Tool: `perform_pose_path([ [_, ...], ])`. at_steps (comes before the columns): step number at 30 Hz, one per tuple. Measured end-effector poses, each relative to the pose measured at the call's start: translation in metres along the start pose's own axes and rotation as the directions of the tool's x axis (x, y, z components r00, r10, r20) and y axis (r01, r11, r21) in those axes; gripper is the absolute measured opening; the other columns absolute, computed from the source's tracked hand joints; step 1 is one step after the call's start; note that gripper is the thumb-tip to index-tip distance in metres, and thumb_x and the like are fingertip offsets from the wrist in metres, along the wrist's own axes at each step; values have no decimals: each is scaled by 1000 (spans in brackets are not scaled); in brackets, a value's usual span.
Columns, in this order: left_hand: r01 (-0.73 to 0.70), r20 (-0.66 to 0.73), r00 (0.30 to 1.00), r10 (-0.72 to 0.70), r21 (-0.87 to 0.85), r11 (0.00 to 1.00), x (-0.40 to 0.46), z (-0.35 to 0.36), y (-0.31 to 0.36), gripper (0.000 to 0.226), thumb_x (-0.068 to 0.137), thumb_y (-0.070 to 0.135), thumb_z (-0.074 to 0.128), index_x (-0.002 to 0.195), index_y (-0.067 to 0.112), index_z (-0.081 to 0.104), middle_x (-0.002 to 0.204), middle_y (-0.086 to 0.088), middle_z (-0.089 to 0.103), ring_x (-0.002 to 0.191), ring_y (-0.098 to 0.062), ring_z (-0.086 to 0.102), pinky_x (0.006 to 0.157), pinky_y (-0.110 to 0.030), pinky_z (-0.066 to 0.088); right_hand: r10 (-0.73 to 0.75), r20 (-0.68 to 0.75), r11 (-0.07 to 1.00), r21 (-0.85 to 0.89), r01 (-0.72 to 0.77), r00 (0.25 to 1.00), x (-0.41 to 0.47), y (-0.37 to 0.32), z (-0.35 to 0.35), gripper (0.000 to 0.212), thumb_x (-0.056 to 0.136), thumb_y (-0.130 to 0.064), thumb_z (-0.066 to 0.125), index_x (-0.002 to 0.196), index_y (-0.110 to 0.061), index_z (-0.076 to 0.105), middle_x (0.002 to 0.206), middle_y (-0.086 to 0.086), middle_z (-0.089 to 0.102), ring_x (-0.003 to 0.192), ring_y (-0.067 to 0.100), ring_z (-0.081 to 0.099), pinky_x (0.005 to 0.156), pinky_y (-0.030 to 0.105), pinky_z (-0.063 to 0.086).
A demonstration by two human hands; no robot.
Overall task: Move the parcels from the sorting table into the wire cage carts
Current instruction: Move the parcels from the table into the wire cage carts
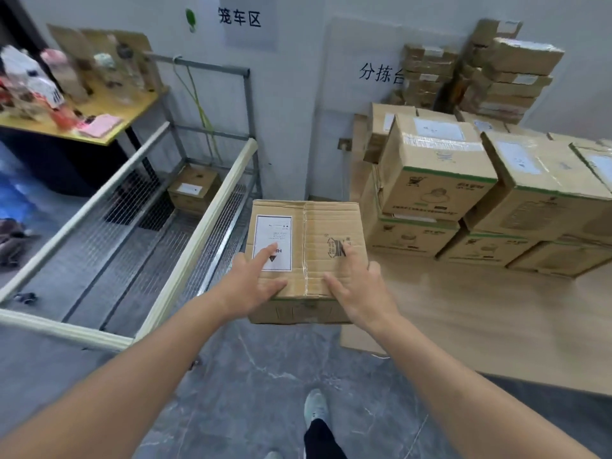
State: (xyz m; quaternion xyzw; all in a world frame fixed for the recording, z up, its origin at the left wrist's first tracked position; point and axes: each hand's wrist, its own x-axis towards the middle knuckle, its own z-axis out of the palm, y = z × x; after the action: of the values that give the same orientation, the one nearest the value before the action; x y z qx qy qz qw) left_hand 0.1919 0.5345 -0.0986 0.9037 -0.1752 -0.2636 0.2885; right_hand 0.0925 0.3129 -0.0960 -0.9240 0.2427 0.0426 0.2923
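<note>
You stand on a grey marbled floor (251, 385) facing a pale wall with two printed signs, a wire cage cart to your left and a light wooden sorting table (470, 313) to your right. The brown cardboard parcel with a white shipping label (306, 256) sits in the air between them, over the floor and just off the table's near corner, level and held out in front of you. Your left hand (253, 283) presses on the parcel's near left corner, fingers spread, the forefinger lying straight across the label and the thumb along the near top edge. Your right hand (359, 286) clasps the near right corner, its fingers reaching over the top and round the side. The two hands are apart, with the taped seam between them. The metal wire cage cart with cream padded rails (198, 226) is just beside the parcel's left edge; one small brown box (193, 190) rests on its mesh floor at the far end. Stacked brown cardboard cartons with green trim (437, 173) fill the table's back.
</note>
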Motion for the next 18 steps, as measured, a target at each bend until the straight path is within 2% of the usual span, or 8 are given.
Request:
perform_pose_path([
  [4,39,-63,997,-40,-15,999,22,-30,-23,77,96,60,58,158,53,13,156,-14,23,130,-36,50,104,-40,43,-58,37,998,-37,59,998,40,-37,10,78,96,-66,52,161,-42,15,133,11,44,115,35,58,98,46,50],
  [7,68,-100,992,-71,-36,997,47,-55,-39,79,95,61,59,159,51,14,157,-14,24,135,-36,46,112,-44,41,-96,71,993,-61,101,993,83,-63,17,78,97,-68,50,161,-43,14,132,11,44,110,34,60,95,46,52],
  [10,106,-131,985,-115,-77,991,77,-79,-52,79,94,63,59,158,52,14,155,-13,25,133,-35,48,113,-47,42,-154,105,985,-61,161,983,131,-88,24,76,97,-68,49,160,-46,13,129,8,43,99,29,59,85,42,51],
  [12,139,-148,977,-152,-96,986,100,-95,-60,79,93,64,59,157,53,14,152,-11,26,124,-32,52,108,-42,45,-183,131,980,-58,192,974,164,-104,28,75,98,-67,49,160,-46,13,128,8,43,92,25,55,79,40,49],
  [15,185,-171,964,-202,-109,977,135,-117,-70,79,93,65,59,157,53,14,149,-11,28,122,-32,53,107,-42,45,-225,173,971,-45,236,959,213,-127,34,74,98,-65,49,160,-46,13,129,8,44,96,26,57,87,44,53],
  [18,208,-197,952,-234,-141,968,166,-141,-77,78,94,63,59,158,53,15,146,-9,29,120,-30,54,106,-42,45,-257,192,964,-25,266,947,258,-150,39,74,98,-64,50,160,-45,14,128,8,44,97,27,57,86,42,51],
])
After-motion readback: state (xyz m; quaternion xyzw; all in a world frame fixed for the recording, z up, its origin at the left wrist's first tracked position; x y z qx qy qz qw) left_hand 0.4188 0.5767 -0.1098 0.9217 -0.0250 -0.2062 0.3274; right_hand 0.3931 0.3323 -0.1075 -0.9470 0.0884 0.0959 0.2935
